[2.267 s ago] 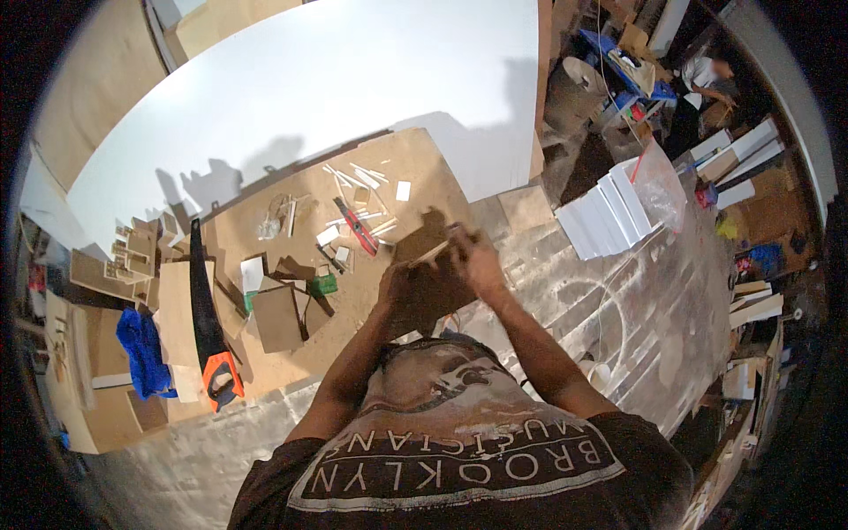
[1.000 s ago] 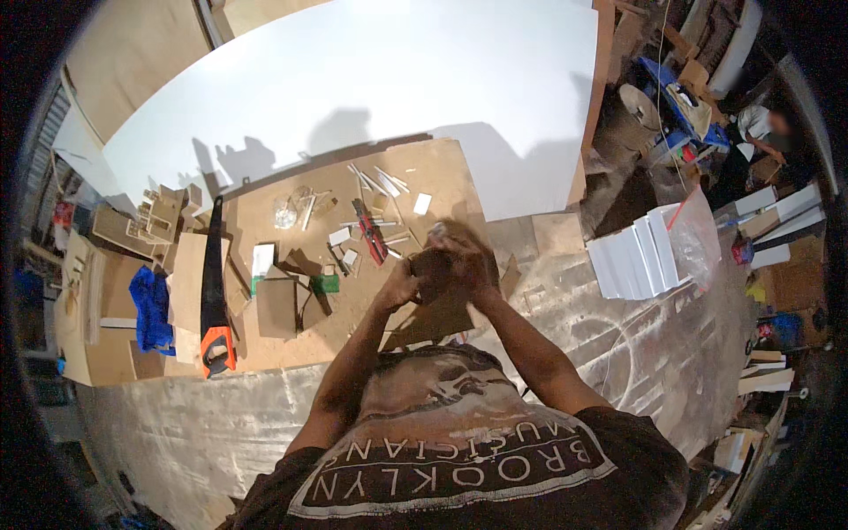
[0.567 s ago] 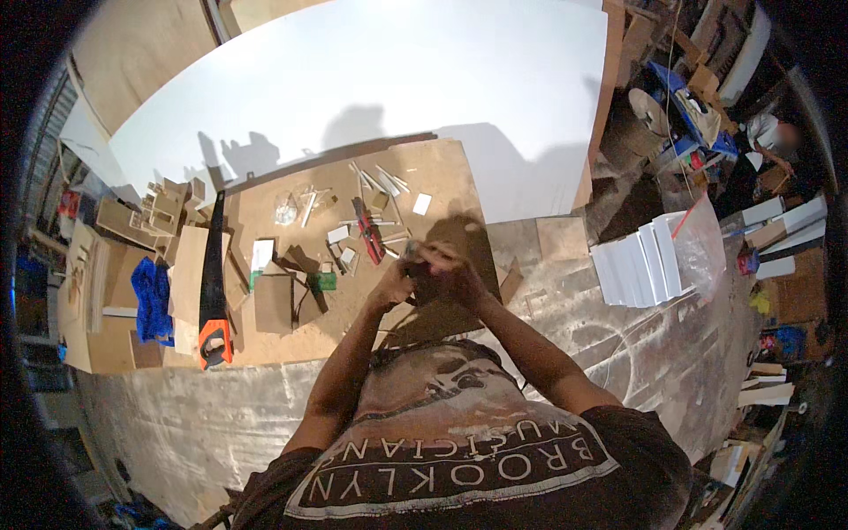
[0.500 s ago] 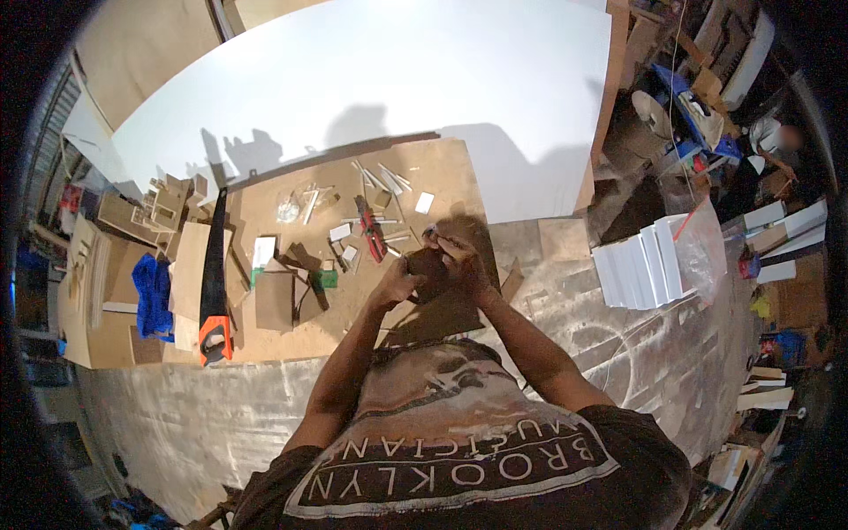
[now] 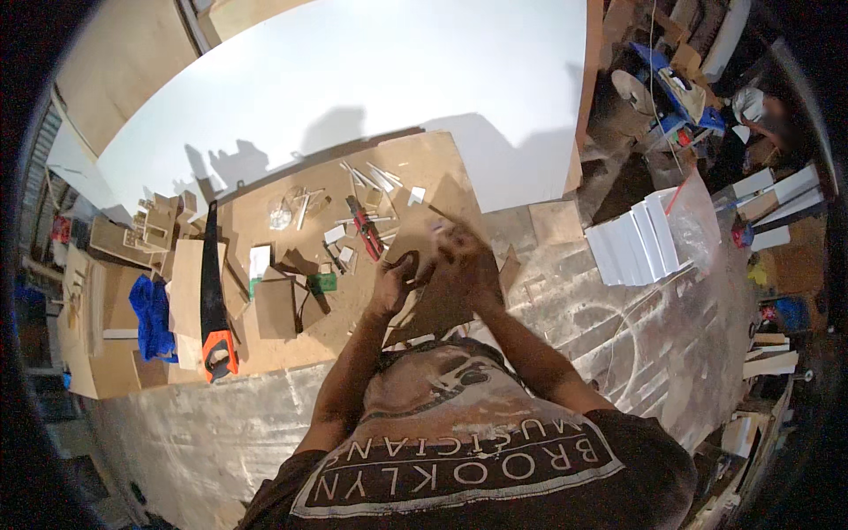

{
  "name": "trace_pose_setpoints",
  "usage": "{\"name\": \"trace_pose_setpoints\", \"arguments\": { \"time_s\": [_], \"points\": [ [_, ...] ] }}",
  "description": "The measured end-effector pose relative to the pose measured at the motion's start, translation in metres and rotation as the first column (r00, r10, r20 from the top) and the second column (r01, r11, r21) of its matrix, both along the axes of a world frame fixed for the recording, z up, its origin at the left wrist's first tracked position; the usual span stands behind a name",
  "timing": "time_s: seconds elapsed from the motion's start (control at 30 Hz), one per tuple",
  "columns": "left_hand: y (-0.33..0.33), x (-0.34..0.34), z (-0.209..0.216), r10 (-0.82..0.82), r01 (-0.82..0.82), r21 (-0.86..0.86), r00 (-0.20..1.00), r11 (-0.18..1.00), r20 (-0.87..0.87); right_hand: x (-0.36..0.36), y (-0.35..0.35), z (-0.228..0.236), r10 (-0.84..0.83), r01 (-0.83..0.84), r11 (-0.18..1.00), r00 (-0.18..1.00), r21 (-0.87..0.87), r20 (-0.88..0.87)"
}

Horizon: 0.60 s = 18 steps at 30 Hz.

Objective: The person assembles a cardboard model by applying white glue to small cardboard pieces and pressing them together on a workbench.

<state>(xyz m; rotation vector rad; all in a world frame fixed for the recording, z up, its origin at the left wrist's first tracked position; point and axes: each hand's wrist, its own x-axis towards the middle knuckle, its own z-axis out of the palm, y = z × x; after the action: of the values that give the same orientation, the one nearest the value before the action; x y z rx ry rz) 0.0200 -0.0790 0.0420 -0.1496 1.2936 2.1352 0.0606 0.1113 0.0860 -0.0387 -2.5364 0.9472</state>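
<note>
Over the right end of a brown wooden worktop [image 5: 353, 322], my left hand [image 5: 393, 281] has its thumb and fingers apart, with nothing seen between them. Just to its right, my right hand [image 5: 468, 265] lies in shadow, its fingers curled and pressed together. A small pale spot shows at those fingertips, too blurred to name. Close to the left hand lies a tool with red handles [image 5: 364, 231], among thin white strips [image 5: 369, 177] and small white pieces [image 5: 335, 234]. The two hands are a short gap apart.
A handsaw with an orange handle [image 5: 219, 353] lies at the left, by a brown box [image 5: 276, 309] and a blue cloth [image 5: 152, 318]. Beyond spreads a large white panel [image 5: 371, 71]. White panels [image 5: 636, 243] stand stacked at right; farther off is another person [image 5: 761, 119].
My hands have drawn apart a little, and the left hand's fingers have opened. The dark piece seen between them earlier can no longer be made out. The view has shifted slightly.
</note>
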Motion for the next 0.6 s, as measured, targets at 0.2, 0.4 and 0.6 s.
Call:
{"name": "trace_pose_setpoints", "arguments": {
  "time_s": [0.2, 0.4, 0.6],
  "points": [
    [0.014, 0.003, -0.012, 0.081, -0.095, 0.228, 0.994, 0.969, 0.072, 0.005, -0.027, -0.023, -0.173, 0.164, 0.984, 0.968, 0.068, 0.183],
    [-0.020, 0.005, -0.048, 0.213, -0.232, 0.294, 0.972, 0.927, 0.097, 0.015, -0.070, -0.026, -0.027, 0.044, 0.991, 0.991, 0.123, -0.134],
    [-0.097, 0.023, -0.037, 0.075, -0.091, -0.056, 0.968, 0.994, -0.240, -0.024, -0.008, -0.068, -0.179, 0.301, 0.932, 0.867, -0.201, 0.465]
  ]
}}
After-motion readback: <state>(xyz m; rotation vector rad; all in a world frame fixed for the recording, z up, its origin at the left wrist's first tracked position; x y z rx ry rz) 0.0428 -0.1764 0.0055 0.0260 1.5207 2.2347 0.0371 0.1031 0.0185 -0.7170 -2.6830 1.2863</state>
